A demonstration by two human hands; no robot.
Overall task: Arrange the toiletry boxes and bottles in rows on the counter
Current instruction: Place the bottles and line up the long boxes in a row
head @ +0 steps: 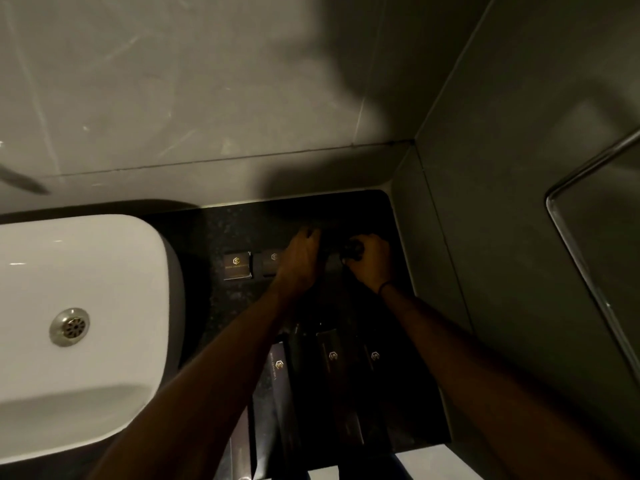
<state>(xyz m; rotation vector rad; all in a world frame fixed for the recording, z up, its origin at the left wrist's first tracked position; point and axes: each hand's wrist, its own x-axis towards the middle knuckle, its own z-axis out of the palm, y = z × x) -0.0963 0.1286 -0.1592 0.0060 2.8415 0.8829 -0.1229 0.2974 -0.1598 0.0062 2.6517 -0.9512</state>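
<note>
On the dark speckled stone counter, right of the white ceramic basin, two small square black boxes lie side by side. Just right, the left hand reaches with fingers together; the right hand curls around a small dark bottle. Long black boxes lie nearer.

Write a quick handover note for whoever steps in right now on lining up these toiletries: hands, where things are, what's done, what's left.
Left hand: on the dark counter, fingers reaching toward the back; too dark to tell whether it holds anything.
Right hand: closed around a small dark bottle near the back right corner.
Two small square boxes sit side by side just left of the left hand, logos up.
Long dark boxes lie side by side near the front edge, between the forearms.
Done: a box row started at the back, long boxes grouped in front.
Left: set the bottle down in line; check the shadowed area for more items.
</note>
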